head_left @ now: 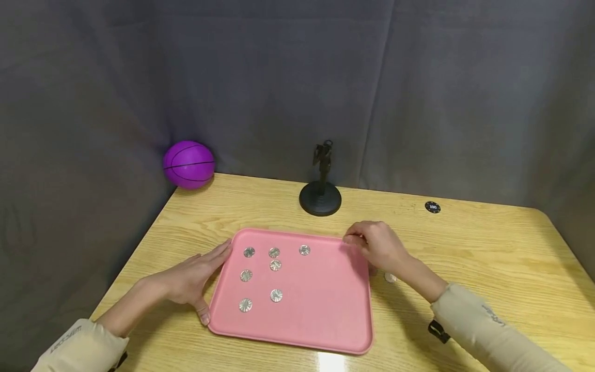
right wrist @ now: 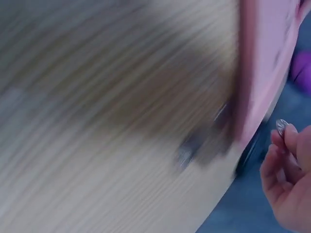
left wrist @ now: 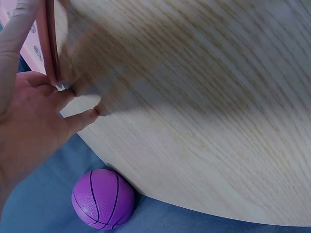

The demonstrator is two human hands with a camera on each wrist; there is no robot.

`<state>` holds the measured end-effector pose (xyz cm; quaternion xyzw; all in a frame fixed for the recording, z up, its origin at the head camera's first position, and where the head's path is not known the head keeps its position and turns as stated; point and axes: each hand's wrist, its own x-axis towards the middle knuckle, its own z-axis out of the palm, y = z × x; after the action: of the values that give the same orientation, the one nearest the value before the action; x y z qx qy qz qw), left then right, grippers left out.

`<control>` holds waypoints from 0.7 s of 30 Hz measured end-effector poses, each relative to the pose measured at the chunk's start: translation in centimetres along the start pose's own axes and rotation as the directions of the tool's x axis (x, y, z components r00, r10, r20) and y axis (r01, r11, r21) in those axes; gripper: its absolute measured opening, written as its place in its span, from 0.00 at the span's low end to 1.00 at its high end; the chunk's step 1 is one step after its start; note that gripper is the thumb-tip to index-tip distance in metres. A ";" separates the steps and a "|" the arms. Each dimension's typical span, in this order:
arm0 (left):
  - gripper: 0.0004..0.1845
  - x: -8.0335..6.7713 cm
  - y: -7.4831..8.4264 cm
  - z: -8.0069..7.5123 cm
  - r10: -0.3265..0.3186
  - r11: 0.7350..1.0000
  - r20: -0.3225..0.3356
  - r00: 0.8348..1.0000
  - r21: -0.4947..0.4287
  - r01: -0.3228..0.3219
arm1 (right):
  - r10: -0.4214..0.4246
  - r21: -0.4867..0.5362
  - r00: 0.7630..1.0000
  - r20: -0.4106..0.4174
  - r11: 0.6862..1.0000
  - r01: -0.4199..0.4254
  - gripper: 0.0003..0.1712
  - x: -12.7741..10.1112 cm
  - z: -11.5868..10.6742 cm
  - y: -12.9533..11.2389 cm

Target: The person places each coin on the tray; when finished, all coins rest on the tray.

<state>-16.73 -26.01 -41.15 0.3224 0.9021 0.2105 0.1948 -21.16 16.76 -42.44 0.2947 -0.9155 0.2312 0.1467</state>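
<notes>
- The right hand [head_left: 378, 245] pinches a small silver coin [right wrist: 282, 127] at its fingertips, over the pink tray's [head_left: 325, 310] far right corner.
- The left hand [head_left: 195, 276], fingers spread, rests against the tray's left edge.

Right wrist view is smeared by blur — table grain and pink tray [right wrist: 265, 58] barely readable. A silver disc [head_left: 390, 277] sits half hidden under the right hand [head_left: 378, 245] — its pattern too small to tell.

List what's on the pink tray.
Seven silver coins lie on the tray, all in its left half. The right hand covers the far right corner.
</notes>
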 end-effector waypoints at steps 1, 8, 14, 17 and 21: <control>0.81 0.0 0.0 0.0 0.000 1.000 0.001 1.000 0.003 0.000 | -0.023 0.027 1.000 0.012 0.999 0.022 0.02 0.5 0.6 -1.1; 0.80 -0.2 -0.1 0.0 0.003 1.000 0.013 1.000 0.007 -0.003 | -0.106 0.208 0.973 0.204 0.976 0.063 0.02 1.6 4.4 -6.8; 0.80 -0.3 0.1 -0.2 -0.013 1.000 0.010 1.000 0.015 0.012 | -0.065 0.251 0.973 0.223 0.968 0.007 0.03 1.9 6.0 -7.5; 0.81 -0.3 0.2 -0.3 -0.008 1.000 0.008 1.000 0.015 0.008 | -0.056 0.244 0.976 0.212 0.970 0.002 0.04 1.9 6.2 -7.4; 0.80 -0.3 0.1 -0.1 -0.008 1.000 0.008 1.000 0.013 0.008 | -0.060 0.215 0.980 0.191 0.977 0.017 0.05 1.7 6.5 -7.3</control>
<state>-16.51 -26.14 -40.95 0.3209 0.9040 0.2024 0.1973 -18.91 7.37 -44.82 0.3478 -0.8897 0.2944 0.0277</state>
